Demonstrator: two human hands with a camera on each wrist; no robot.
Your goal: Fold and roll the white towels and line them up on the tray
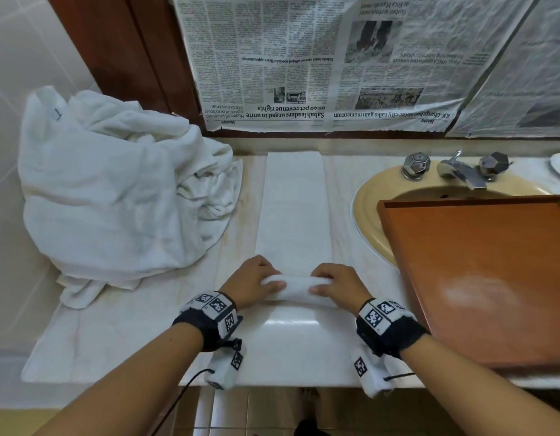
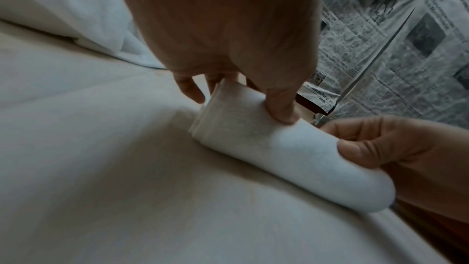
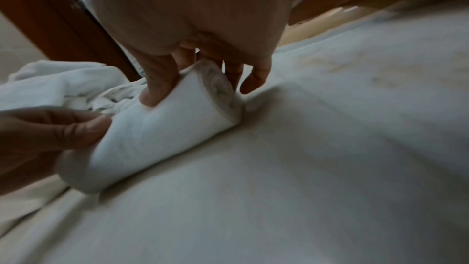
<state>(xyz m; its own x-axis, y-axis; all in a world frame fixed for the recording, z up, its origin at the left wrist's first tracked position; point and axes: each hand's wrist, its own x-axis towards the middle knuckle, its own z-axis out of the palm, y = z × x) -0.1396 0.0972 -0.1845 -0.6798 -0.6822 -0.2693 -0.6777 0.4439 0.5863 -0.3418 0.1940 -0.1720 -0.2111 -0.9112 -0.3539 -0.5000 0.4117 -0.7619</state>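
1. I see a pale marble counter (image 1: 140, 325), glossy at its rounded front edge, running left to right under my view.
2. Newspaper sheets (image 1: 303, 58), crinkled and hung upside down, cover the wall behind it.
3. A heap of white terry towels (image 1: 115, 190) sits crumpled on the counter's left, soft and deeply creased.
4. The wooden tray (image 1: 479, 272), flat, reddish-brown and low-rimmed, rests at the right, lying partly over the beige oval basin (image 1: 369, 212) with its faceted chrome taps (image 1: 454, 168).
5. The white towel (image 1: 292, 215) I am working lies in the middle as a long, narrow folded strip reaching toward the wall; its near end is wound into a tight cylinder (image 2: 279, 154), with a spiral of layers showing in the right wrist view.
6. My left hand (image 1: 252, 283) grips the roll's left end, thumb on the near side and fingers curled over the top.
7. My right hand (image 1: 338, 286) holds the right end the same way, thumb pressed into the nap.
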